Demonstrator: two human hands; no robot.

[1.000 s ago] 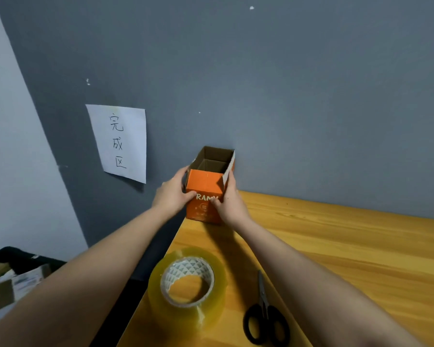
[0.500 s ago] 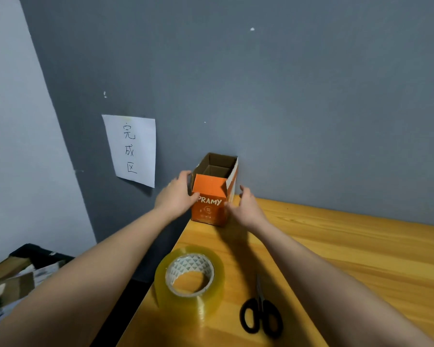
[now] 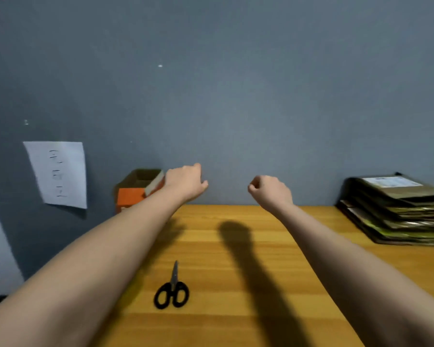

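Nearest, both bare forearms enter from the bottom corners, cut off by the frame edge, and throw dark shadows over the wooden table. Between the arms a pair of black-handled scissors lies flat, its blades closed and pointing away from the person. Farther out, both hands hang above the table's far edge, well apart and touching nothing. The left hand is seen from the back, its fingers loosely bent away with the tips out of sight and the thumb sticking out. The right hand is curled into an empty fist, thumb against forefinger. Just left of and behind the left hand stands the orange box, in the table's far left corner against the wall. It is upright with brown top flaps open. The left wrist and forearm cover its right side and lower part, and blur hides any print. Off right, a stack of flattened cartons runs past the frame edge. On the grey wall hangs a sheet of paper, its writing smeared beyond reading.
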